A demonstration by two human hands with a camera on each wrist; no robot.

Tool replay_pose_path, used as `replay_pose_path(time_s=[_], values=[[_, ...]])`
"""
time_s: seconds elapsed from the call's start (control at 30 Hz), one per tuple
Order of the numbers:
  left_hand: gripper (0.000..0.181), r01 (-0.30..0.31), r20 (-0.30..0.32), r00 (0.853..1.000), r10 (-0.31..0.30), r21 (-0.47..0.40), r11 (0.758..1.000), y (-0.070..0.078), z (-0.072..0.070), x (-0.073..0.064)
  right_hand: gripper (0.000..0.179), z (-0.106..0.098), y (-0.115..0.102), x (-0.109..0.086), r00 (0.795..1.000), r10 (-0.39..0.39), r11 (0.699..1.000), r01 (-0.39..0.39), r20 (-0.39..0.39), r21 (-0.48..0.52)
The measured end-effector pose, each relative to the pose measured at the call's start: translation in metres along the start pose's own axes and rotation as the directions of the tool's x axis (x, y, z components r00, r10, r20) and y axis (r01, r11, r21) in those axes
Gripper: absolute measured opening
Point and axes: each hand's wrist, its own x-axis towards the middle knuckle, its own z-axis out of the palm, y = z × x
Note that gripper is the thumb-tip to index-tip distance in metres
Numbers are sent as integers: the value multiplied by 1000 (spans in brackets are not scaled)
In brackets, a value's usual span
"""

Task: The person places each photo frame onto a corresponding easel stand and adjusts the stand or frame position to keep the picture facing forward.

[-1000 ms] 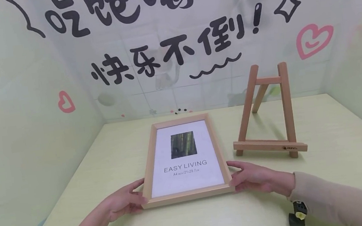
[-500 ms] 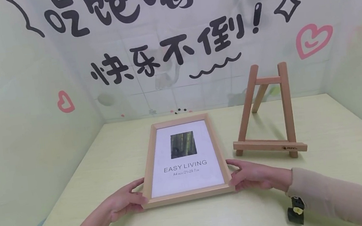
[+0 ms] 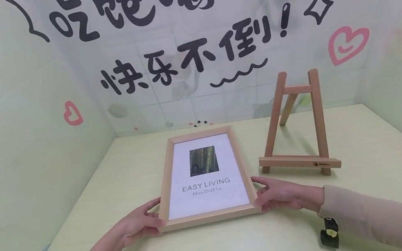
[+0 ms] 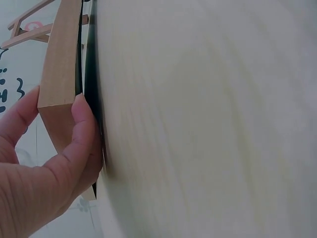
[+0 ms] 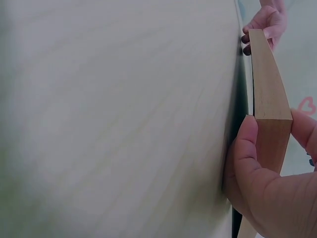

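Observation:
A light wooden picture frame (image 3: 211,218) lies face up around the middle of the table, with a white insert (image 3: 209,201) reading "EASY LIVING" and a small dark green picture. My left hand (image 3: 140,222) grips its near left corner, thumb on top and fingers under the edge. At the near right corner my right hand (image 3: 281,195) pinches it the same way. In the left wrist view, the frame's edge (image 4: 62,59) sits between thumb and fingers, with a narrow dark gap beneath. The right wrist view shows the wooden edge (image 5: 270,74) held likewise, slightly off the table.
A small wooden easel (image 3: 319,128) stands to the right of the frame, its ledge (image 3: 298,162) facing me. Behind the table (image 3: 215,248) hangs a white sheet printed with black characters and pink hearts (image 3: 348,44). A black wrist camera (image 3: 329,235) hangs under the right sleeve.
The right forearm and its wrist camera have shifted very slightly. Both hands keep hold of the picture frame, which stays in the same place.

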Motion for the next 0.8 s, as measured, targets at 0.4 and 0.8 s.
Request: replay_pose_path(time_s=[0.4, 0.8], values=[[92, -15, -22, 1000, 16, 35, 999, 2, 3, 0, 92, -1, -5, -2, 1000, -6, 1000, 6, -1, -13], [93, -33, -49, 998, 36, 72, 997, 2, 8, -2, 93, -2, -3, -2, 1000, -25, 999, 25, -10, -45]])
